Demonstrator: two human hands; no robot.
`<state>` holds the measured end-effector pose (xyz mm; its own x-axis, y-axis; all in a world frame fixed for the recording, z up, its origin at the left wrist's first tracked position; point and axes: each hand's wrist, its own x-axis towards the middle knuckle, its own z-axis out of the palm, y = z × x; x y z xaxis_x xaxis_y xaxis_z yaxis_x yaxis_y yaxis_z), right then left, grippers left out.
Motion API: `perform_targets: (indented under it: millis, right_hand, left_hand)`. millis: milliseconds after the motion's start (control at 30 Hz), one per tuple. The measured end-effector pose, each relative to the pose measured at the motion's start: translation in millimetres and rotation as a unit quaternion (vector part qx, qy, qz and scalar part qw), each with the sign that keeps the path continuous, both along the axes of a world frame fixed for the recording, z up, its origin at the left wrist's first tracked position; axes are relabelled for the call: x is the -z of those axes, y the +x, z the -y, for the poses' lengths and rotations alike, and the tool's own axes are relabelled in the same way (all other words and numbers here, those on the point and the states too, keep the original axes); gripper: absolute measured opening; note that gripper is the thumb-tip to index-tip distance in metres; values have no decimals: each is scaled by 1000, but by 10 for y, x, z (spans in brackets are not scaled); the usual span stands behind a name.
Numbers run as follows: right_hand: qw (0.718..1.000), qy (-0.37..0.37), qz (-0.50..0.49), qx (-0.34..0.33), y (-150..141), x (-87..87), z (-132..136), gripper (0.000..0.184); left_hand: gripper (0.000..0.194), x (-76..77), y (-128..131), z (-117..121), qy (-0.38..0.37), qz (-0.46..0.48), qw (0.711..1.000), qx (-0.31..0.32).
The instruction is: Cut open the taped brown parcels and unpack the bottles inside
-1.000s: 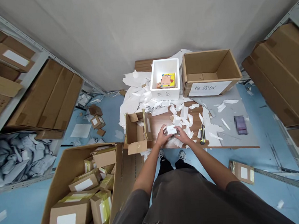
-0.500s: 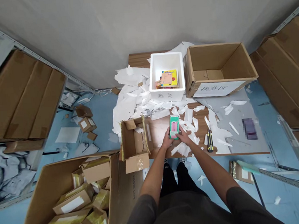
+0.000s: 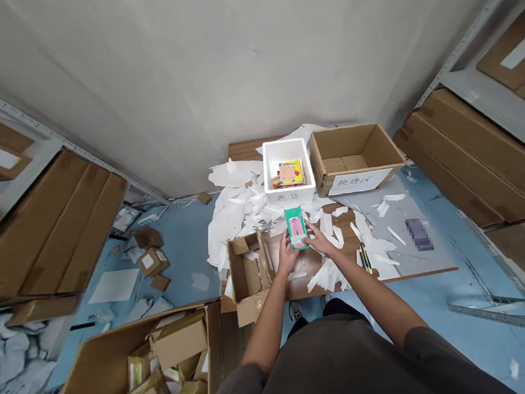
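Observation:
A flat green package with a pink panel (image 3: 296,228) is held above the table's near part. My left hand (image 3: 287,253) grips its lower left side, and my right hand (image 3: 319,240) has its fingers on the lower right edge. To the left stands an opened small cardboard box (image 3: 246,275) with its flaps out. Beyond the package sits a white foam box (image 3: 290,196) with several books or small boxes (image 3: 290,173) inside, a yellow one among them.
A large cardboard box with a handwritten label (image 3: 357,181) stands at the back right. Torn white paper (image 3: 226,206) covers much of the table. A utility knife (image 3: 364,258) lies on the right. A big carton (image 3: 86,365) of taped parcels is at lower left.
The camera view has tilted up, so the table sits lower in the picture. Both hands still hold the green package, now closer to the white foam box, and the right-hand fingers have spread somewhat.

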<state>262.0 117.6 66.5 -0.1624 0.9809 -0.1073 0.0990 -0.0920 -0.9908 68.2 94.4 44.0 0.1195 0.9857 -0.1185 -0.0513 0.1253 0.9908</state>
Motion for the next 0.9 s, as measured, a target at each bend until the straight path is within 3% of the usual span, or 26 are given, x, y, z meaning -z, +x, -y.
perform_targets:
  millis: [133,267,467,600,733,900]
  right_hand:
    - [997,49,-12,52,305,-364,-319,89]
    - [992,81,-27,94,961,-553,-744,87]
    - [978,90,-34,185,2118,-580,-1555,79]
    - [972,96,-51,207,2580,-504,-2127,75]
    - [980,79,-61,172,2681,-425,-2636,79]
    - [984,35,-4,177,2603,-352,-2904,83]
  left_hand:
    - [103,-387,297,-480,42,-2,998,43]
    - [104,-629,973,-1057,60,2,995,84]
    - [97,-897,2146,-1930,93,13,988,123]
    - [91,-912,2706,-2466,104,-2,988,112]
    - [89,-847,2883,-2876,102,-35,991,79]
    - [84,-931,2589,-3032,103,-153,983,1]
